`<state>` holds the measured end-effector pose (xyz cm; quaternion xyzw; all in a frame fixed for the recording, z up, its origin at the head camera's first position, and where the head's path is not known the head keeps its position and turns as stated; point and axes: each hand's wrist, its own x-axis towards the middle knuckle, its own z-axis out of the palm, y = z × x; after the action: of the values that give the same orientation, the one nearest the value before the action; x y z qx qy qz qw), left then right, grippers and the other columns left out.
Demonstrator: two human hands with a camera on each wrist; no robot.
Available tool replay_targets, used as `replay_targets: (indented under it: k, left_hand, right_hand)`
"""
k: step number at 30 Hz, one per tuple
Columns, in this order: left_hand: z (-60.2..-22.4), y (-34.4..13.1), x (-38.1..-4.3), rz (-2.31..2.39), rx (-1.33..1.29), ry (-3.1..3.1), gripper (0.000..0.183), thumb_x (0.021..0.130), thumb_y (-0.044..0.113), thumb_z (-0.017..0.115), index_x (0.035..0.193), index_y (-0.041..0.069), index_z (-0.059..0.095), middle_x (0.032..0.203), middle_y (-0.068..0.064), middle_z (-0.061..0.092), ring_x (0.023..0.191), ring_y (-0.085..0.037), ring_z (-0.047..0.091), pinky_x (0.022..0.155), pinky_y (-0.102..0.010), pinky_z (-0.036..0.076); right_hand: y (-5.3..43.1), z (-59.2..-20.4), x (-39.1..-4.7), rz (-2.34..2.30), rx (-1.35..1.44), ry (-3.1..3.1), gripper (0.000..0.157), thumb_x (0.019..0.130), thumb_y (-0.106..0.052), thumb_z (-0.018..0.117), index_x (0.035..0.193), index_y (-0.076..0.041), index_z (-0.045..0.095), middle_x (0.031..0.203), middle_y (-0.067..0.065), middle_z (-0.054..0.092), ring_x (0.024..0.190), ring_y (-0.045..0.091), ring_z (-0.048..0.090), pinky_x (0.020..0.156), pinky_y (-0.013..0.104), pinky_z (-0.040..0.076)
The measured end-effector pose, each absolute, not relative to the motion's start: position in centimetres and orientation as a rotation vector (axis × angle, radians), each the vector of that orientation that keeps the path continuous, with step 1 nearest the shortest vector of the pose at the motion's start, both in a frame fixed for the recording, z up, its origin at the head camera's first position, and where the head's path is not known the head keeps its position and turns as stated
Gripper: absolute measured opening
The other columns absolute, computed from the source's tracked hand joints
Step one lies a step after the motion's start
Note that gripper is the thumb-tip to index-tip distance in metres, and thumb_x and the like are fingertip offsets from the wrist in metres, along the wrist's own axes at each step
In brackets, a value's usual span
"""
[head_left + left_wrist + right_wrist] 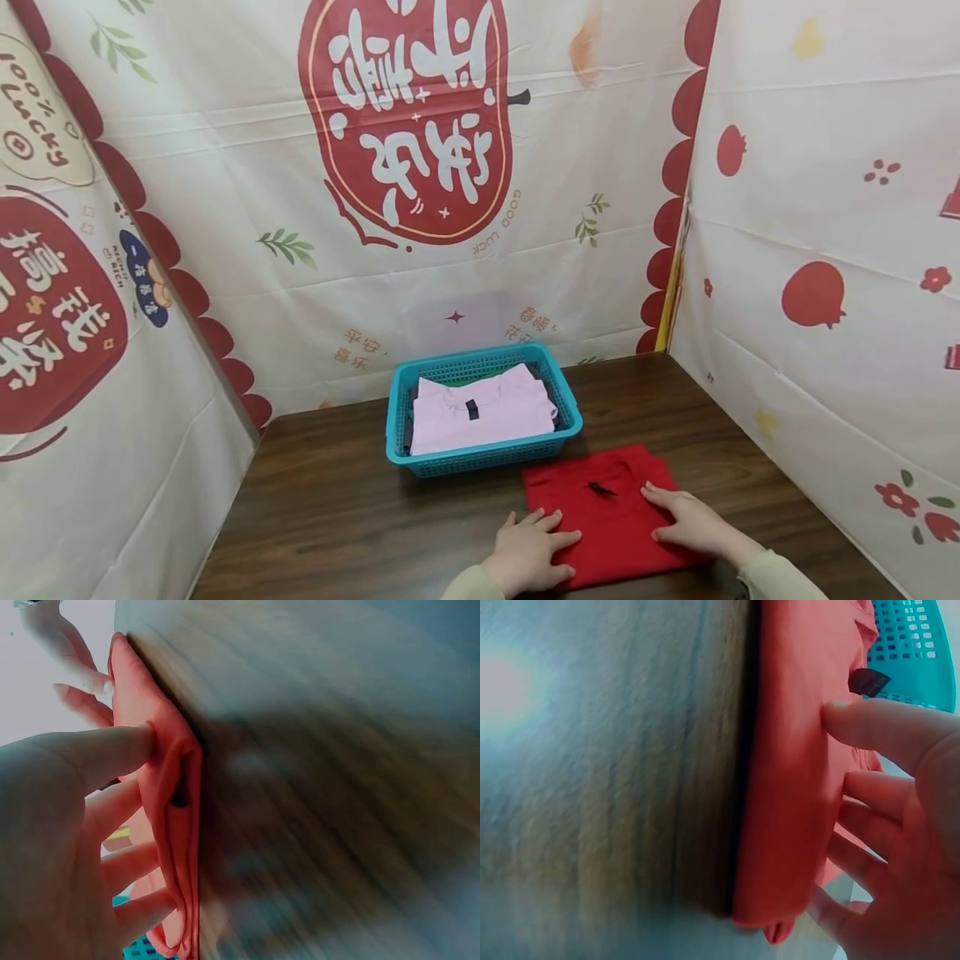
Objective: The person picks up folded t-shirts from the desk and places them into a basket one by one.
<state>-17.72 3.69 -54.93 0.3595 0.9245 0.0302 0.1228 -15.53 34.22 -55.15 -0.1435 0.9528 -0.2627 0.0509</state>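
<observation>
A folded red shirt [611, 533] lies flat on the brown wooden table, its dark neck label facing up near the far edge. My left hand [531, 552] rests on the shirt's left side with fingers spread. On the right side, my right hand [693, 523] touches the cloth, fingers extended. Stacked layers of the fold show along the edge of the red shirt [169, 802] in the left wrist view, under the fingers of my left hand [82, 795]. The right wrist view has my right hand [900, 802] against the shirt's smooth folded side [791, 787].
Behind the shirt stands a turquoise plastic basket [480, 461], with a folded pale pink shirt [487, 410] on top of darker clothing inside. The wooden table [322, 517] meets printed cloth walls [247, 150] at the back and both sides.
</observation>
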Motion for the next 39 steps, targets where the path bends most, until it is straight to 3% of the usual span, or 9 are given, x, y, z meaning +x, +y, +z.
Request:
replay_targets:
  k: [7, 13, 19, 25, 31, 36, 39]
  left_hand:
    - [-55.2, 1.5, -17.9, 0.145, 1.035, 2.693, 0.05, 0.087, 0.056, 0.061, 0.136, 0.05, 0.05, 0.144, 0.017, 0.044, 0.136, -0.016, 0.037, 0.101, -0.056, 0.036]
    - [-55.2, -0.6, -18.0, 0.188, 0.993, 2.674, 0.05, 0.086, 0.055, 0.062, 0.135, 0.049, 0.052, 0.144, 0.015, 0.045, 0.136, -0.018, 0.037, 0.101, -0.058, 0.036]
    - [-55.1, -2.8, -17.9, 0.236, 0.965, 2.671, 0.05, 0.086, 0.052, 0.064, 0.135, 0.048, 0.053, 0.144, 0.015, 0.045, 0.136, -0.019, 0.037, 0.102, -0.058, 0.035]
    - [-54.9, -4.7, -17.8, 0.273, 0.938, 2.675, 0.049, 0.086, 0.049, 0.065, 0.134, 0.047, 0.054, 0.144, 0.014, 0.045, 0.136, -0.021, 0.037, 0.102, -0.06, 0.034]
    - [-54.7, -6.5, -17.7, 0.317, 0.865, 2.656, 0.05, 0.084, 0.044, 0.068, 0.133, 0.046, 0.056, 0.143, 0.014, 0.046, 0.136, -0.021, 0.038, 0.103, -0.061, 0.032]
    - [-54.6, -7.9, -17.6, 0.349, 0.835, 2.652, 0.051, 0.083, 0.044, 0.069, 0.132, 0.046, 0.057, 0.143, 0.014, 0.047, 0.136, -0.02, 0.038, 0.103, -0.062, 0.031]
    - [-54.6, -8.7, -17.7, 0.369, 0.823, 2.653, 0.051, 0.082, 0.043, 0.07, 0.131, 0.046, 0.057, 0.143, 0.013, 0.047, 0.136, -0.021, 0.038, 0.102, -0.063, 0.031]
  right_hand:
    - [33.0, -55.0, -16.0, -0.846, -0.527, 2.795, 0.069, 0.079, -0.027, 0.077, 0.132, 0.01, 0.053, 0.137, 0.031, 0.047, 0.123, 0.053, 0.041, 0.092, 0.053, 0.043]
    - [31.0, -54.8, -16.2, -0.847, -0.524, 2.779, 0.071, 0.078, -0.027, 0.078, 0.133, 0.009, 0.052, 0.138, 0.031, 0.046, 0.121, 0.052, 0.041, 0.092, 0.057, 0.042]
    - [29.1, -54.9, -16.5, -0.815, -0.557, 2.798, 0.071, 0.078, -0.031, 0.078, 0.132, 0.008, 0.054, 0.138, 0.028, 0.048, 0.119, 0.047, 0.044, 0.092, 0.049, 0.044]
    - [27.5, -54.5, -16.9, -0.829, -0.597, 2.765, 0.069, 0.079, -0.031, 0.078, 0.132, 0.007, 0.055, 0.138, 0.026, 0.048, 0.119, 0.044, 0.044, 0.094, 0.055, 0.04]
    - [26.1, -54.4, -17.1, -0.839, -0.656, 2.734, 0.067, 0.079, -0.028, 0.078, 0.132, 0.006, 0.056, 0.139, 0.024, 0.049, 0.117, 0.043, 0.044, 0.093, 0.046, 0.043]
    - [25.0, -54.4, -17.3, -0.83, -0.683, 2.728, 0.067, 0.078, -0.028, 0.079, 0.132, 0.005, 0.056, 0.139, 0.023, 0.049, 0.117, 0.042, 0.045, 0.097, 0.053, 0.039]
    - [24.3, -54.3, -17.4, -0.834, -0.703, 2.714, 0.067, 0.078, -0.028, 0.079, 0.132, 0.004, 0.056, 0.14, 0.023, 0.049, 0.117, 0.041, 0.045, 0.096, 0.048, 0.041]
